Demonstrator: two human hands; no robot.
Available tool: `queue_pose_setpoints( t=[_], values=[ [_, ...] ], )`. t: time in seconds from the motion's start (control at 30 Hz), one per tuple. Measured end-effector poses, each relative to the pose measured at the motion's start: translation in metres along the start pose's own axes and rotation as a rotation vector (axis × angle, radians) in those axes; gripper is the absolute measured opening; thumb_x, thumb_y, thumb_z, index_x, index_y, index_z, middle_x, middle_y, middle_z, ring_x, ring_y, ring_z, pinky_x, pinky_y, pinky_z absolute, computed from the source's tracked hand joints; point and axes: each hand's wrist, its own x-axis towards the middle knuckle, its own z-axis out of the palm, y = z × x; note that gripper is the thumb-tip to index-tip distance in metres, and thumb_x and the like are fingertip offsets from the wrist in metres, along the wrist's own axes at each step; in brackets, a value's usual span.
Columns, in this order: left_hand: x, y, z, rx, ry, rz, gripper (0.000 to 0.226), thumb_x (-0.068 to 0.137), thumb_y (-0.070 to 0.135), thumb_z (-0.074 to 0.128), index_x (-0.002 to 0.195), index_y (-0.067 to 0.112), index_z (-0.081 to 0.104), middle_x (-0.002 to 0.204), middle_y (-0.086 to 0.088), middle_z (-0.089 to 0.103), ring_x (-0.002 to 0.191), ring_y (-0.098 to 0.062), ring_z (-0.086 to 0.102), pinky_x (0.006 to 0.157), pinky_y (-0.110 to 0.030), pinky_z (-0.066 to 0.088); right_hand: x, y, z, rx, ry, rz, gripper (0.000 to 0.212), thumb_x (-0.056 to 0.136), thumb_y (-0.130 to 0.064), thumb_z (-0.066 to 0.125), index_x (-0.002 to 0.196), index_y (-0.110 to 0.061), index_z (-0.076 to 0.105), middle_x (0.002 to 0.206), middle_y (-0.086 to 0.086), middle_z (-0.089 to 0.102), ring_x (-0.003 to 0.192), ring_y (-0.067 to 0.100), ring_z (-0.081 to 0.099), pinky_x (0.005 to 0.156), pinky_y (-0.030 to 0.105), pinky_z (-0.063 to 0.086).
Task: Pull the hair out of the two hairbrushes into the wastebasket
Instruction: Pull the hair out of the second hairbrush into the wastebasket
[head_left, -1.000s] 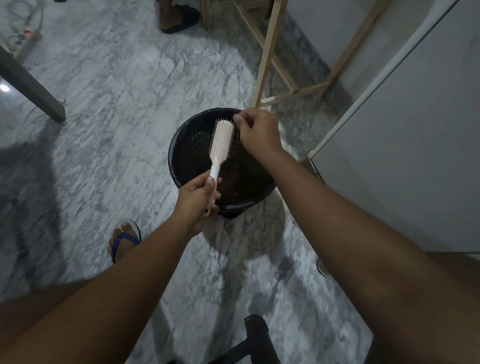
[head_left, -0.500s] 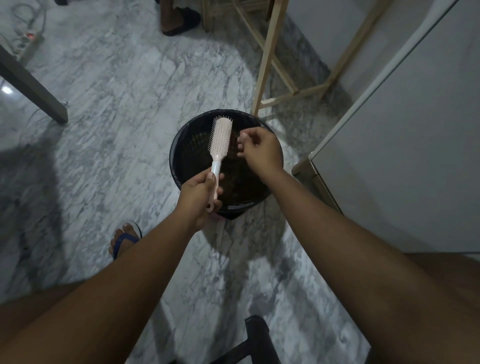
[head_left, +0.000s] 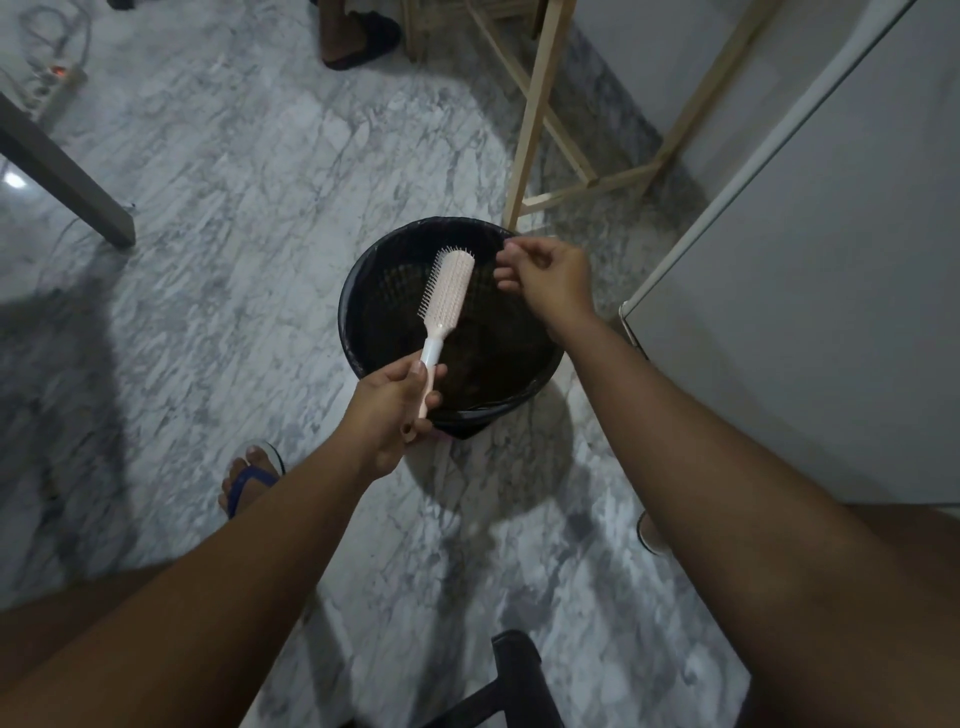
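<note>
A pale pink hairbrush (head_left: 450, 289) with a white neck is held over the black wastebasket (head_left: 363, 291), bristles facing left. My left hand (head_left: 397, 402) grips its handle at the basket's near rim. My right hand (head_left: 548, 283) hovers over the basket's right side, just right of the brush head and apart from it, with thumb and fingertips pinched together; whether a strand of hair is in the pinch is too fine to see. Only one hairbrush is in view.
The basket stands on a marble floor. A wooden frame's leg (head_left: 535, 109) stands right behind it, a white cabinet (head_left: 810, 291) is close on the right, and a grey table leg (head_left: 67, 187) is at the left. My sandalled foot (head_left: 249, 480) is near the basket; a dark chair part (head_left: 514, 670) is below.
My right hand left the tip of the brush head and drew away to the right over the basket. The brush head tilted slightly to the right.
</note>
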Motion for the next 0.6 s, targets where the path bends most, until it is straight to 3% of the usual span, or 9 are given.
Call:
queue_pose_setpoints(
  t=[0.07,0.13,0.23,0.27,0.37,0.43,0.53,0.6],
  values=[
    [-0.001,-0.004,-0.002,-0.019,0.018,0.003,0.023,0.104,0.015,0.048,0.118,0.015,0.065,0.103,-0.006,0.063,0.062,-0.008,0.050,0.038,-0.018,0.035,0.003,-0.004,0.001,-0.024,-0.007,0.029,0.027,0.100,-0.013,0.057,0.122,0.002,0.064,0.104,0.013,0.072,0.083,0.015,0.072,0.068,0.026,0.062],
    [-0.002,-0.005,0.000,-0.019,0.029,0.010,0.026,0.103,0.014,0.050,0.124,0.015,0.064,0.106,-0.005,0.066,0.064,-0.009,0.051,0.039,-0.019,0.037,-0.001,-0.005,0.009,-0.166,-0.139,0.026,0.043,0.096,-0.028,0.064,0.134,-0.008,0.057,0.125,0.009,0.064,0.106,0.019,0.067,0.082,0.033,0.061],
    [-0.003,-0.004,0.008,0.035,0.016,0.030,0.023,0.102,0.015,0.052,0.118,0.022,0.068,0.109,-0.004,0.068,0.066,-0.010,0.052,0.043,-0.022,0.039,-0.008,-0.009,0.025,-0.491,-0.333,-0.070,0.078,0.078,-0.046,0.081,0.143,-0.018,0.048,0.144,0.001,0.052,0.127,0.015,0.052,0.101,0.026,0.043],
    [-0.003,-0.004,0.011,0.047,0.010,0.036,0.022,0.102,0.015,0.052,0.114,0.024,0.069,0.109,-0.004,0.068,0.066,-0.010,0.052,0.044,-0.022,0.038,-0.009,-0.010,0.029,-0.529,-0.311,-0.117,0.076,0.074,-0.045,0.084,0.138,-0.017,0.054,0.141,0.000,0.056,0.126,0.013,0.052,0.100,0.023,0.041],
    [-0.005,-0.002,0.015,0.049,0.013,0.045,0.022,0.103,0.014,0.051,0.114,0.022,0.068,0.110,-0.005,0.069,0.064,-0.010,0.052,0.044,-0.022,0.037,-0.003,-0.020,0.033,-0.422,-0.075,-0.134,0.035,0.082,-0.039,0.078,0.107,-0.015,0.076,0.107,0.000,0.074,0.099,0.010,0.066,0.079,0.017,0.048],
    [-0.005,-0.001,0.014,0.040,0.002,0.046,0.024,0.103,0.013,0.050,0.118,0.020,0.067,0.109,-0.004,0.069,0.064,-0.010,0.052,0.044,-0.021,0.037,0.001,-0.024,0.033,-0.410,-0.027,-0.120,0.028,0.091,-0.037,0.069,0.093,-0.011,0.080,0.091,0.005,0.077,0.083,0.014,0.069,0.065,0.020,0.048],
    [-0.004,0.001,0.013,0.030,-0.013,0.039,0.027,0.103,0.013,0.050,0.123,0.018,0.067,0.106,-0.004,0.070,0.064,-0.010,0.051,0.043,-0.020,0.037,0.006,-0.023,0.032,-0.307,0.007,-0.057,0.032,0.095,-0.033,0.063,0.089,-0.006,0.080,0.089,0.008,0.077,0.076,0.012,0.069,0.071,0.024,0.053],
    [-0.003,0.002,0.012,0.017,-0.017,0.031,0.026,0.103,0.013,0.048,0.121,0.018,0.067,0.107,-0.004,0.069,0.063,-0.010,0.051,0.042,-0.020,0.037,0.008,-0.020,0.030,-0.099,0.062,0.062,0.030,0.099,-0.031,0.058,0.090,-0.009,0.077,0.092,0.006,0.076,0.083,0.015,0.072,0.079,0.032,0.060]
  ],
)
